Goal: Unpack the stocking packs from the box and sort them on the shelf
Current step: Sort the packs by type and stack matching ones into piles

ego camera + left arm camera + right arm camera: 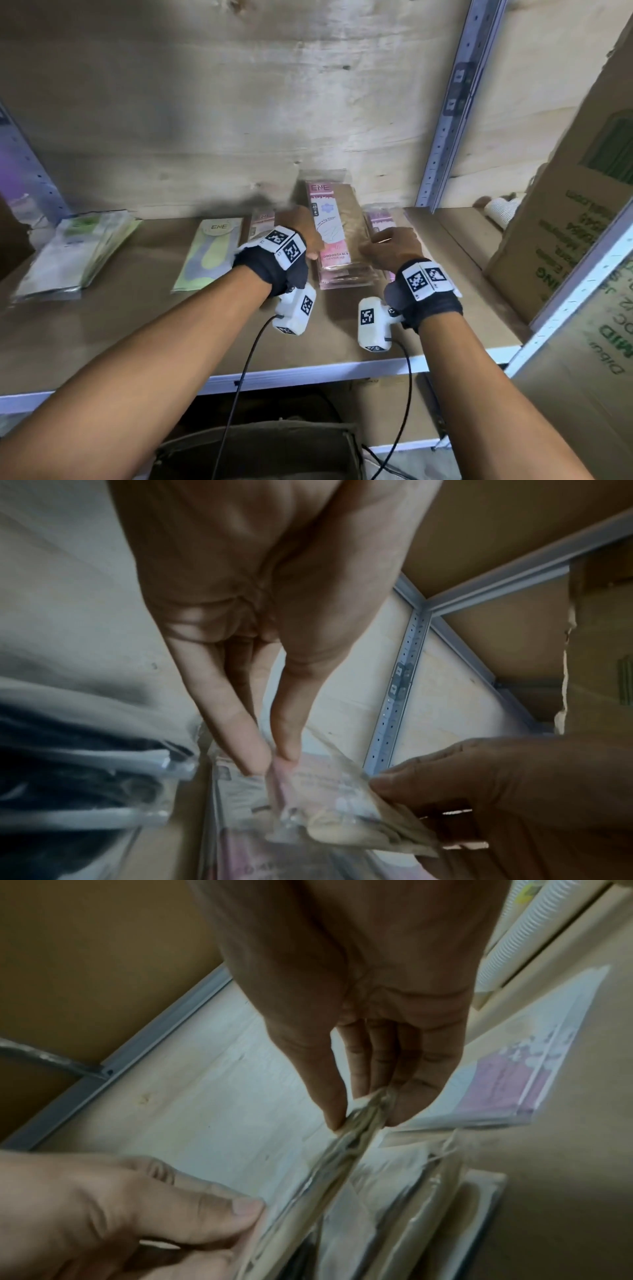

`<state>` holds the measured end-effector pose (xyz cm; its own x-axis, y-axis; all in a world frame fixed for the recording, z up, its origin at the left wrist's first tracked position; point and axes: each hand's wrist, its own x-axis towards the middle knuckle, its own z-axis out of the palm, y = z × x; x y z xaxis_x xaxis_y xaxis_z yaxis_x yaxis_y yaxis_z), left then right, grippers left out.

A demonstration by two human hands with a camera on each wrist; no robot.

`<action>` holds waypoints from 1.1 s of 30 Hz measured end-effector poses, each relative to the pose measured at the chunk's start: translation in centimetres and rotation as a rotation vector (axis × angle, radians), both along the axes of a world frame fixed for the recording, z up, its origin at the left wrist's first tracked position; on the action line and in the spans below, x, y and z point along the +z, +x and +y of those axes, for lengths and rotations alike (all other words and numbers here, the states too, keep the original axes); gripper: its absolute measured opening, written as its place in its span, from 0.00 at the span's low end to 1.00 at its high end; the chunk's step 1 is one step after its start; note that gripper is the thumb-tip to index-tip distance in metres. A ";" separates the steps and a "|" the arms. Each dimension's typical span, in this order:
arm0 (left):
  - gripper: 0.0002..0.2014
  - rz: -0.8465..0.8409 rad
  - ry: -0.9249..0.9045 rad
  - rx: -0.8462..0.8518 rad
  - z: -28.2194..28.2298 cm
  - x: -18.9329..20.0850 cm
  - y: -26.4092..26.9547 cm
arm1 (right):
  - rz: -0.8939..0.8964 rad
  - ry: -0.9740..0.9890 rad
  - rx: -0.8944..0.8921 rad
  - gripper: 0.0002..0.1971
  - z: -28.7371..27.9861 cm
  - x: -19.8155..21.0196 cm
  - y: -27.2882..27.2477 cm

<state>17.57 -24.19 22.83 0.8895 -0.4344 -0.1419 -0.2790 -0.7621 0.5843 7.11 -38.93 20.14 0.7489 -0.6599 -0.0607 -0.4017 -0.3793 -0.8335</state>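
Note:
A stack of pink stocking packs [337, 240] lies on the shelf board [137, 325] at the centre, the top pack raised at its far end against the back wall. My left hand [313, 253] pinches the top pack's left edge. My right hand [368, 251] pinches its right edge. In the left wrist view my left hand [270, 758] holds the clear wrapper of the pink pack [329, 791] between thumb and fingers. The right wrist view has my right hand [359, 1118] gripping the pack's edge [335, 1164].
Green packs [209, 253] and a pale green stack [75, 253] lie to the left. Another pink pack [262, 222] sits behind my left hand, a purple-pink one [378, 219] to the right. A large cardboard box [565, 222] and a metal upright [445, 137] stand at the right.

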 end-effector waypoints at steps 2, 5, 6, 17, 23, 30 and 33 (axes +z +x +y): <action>0.17 -0.047 0.091 0.011 -0.6 0.1 0.0 | 0.037 -0.032 -0.027 0.08 0.3 0.0 -0.1; 0.17 -0.126 0.212 -0.008 -1.2 0.3 -0.4 | 0.100 -0.047 -0.036 0.10 0.4 0.3 -0.1; 0.18 -0.163 0.232 -0.012 -1.4 0.2 -0.5 | 0.124 -0.055 -0.034 0.12 0.4 0.3 0.1; 0.04 -0.225 0.265 -0.073 -2.0 -0.4 -0.7 | 0.264 -0.100 -0.008 0.25 0.6 0.0 0.9; 0.09 -0.286 0.324 -0.078 -2.3 2.2 -0.9 | 0.209 -0.128 0.003 0.20 0.0 0.4 0.8; 0.09 -0.097 -0.317 0.086 6.7 5.2 1.8 | -0.094 -0.101 0.130 0.09 1.3 1.5 1.1; 0.06 -0.043 -0.554 0.179 12.3 3.1 2.3 | -0.227 -0.012 0.270 0.05 3.9 1.9 1.0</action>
